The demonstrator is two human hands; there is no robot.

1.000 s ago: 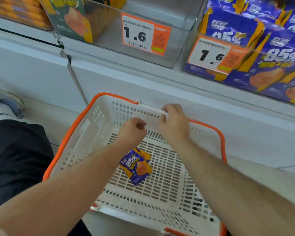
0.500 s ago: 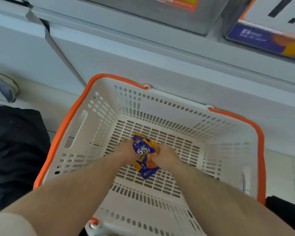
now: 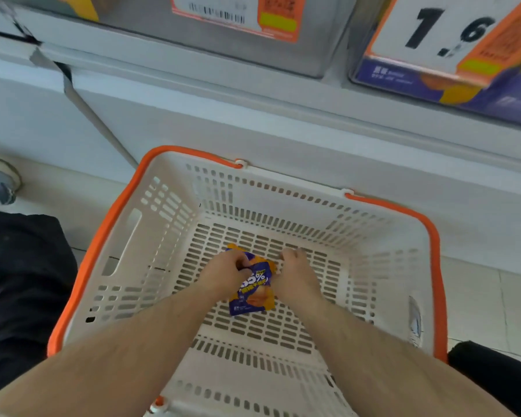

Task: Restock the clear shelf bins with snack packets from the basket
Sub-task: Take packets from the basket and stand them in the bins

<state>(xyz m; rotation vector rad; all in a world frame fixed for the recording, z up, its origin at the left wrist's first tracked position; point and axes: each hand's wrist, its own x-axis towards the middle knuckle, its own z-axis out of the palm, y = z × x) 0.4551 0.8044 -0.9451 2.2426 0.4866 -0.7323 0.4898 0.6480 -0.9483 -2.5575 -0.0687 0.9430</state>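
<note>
A white slotted basket [image 3: 169, 236] with an orange rim sits on the floor below me. One purple and orange snack packet [image 3: 254, 291] is in its middle, just above the basket floor. My left hand [image 3: 226, 275] pinches the packet's upper left part. My right hand [image 3: 297, 272] has its fingers curled at the packet's upper right corner and touches it. Above, a clear shelf bin [image 3: 283, 52] carries an orange price tag. A second clear bin [image 3: 409, 82] to its right shows purple packets behind a "1.6" tag.
The white shelf base [image 3: 283, 127] runs right behind the basket. My dark-trousered knee [image 3: 21, 281] is left of the basket, and another dark knee [image 3: 494, 374] shows at the lower right. A shoe [image 3: 0, 182] rests on the floor at far left.
Both hands left the basket's far rim and dropped onto the packet inside. The packet has turned more upright between them. My view tilted down, then back up slightly.
</note>
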